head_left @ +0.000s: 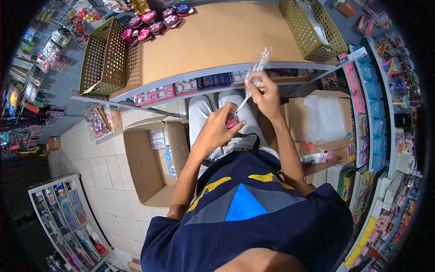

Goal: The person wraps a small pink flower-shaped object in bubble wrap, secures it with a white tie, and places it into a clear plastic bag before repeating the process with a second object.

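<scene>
My left hand [217, 129] is wrapped round a small pink and dark item [232, 120] above my lap. Clear crinkled plastic [263, 59] is pinched in my right hand [265, 94], to the right and a little farther forward. A twisted strip of this plastic runs down from my right fingers toward the pink item. On the wooden shelf [217, 36] ahead, several round pink, maroon and blue items [156, 23] with flower shapes are grouped at the back left.
Perforated olive baskets [104, 56] stand at the shelf's left end, another basket [317, 31] at its right end. An open cardboard box [145, 170] is on the floor at left. Bubble wrap [324, 118] lies over a box at right. Stocked racks line both sides.
</scene>
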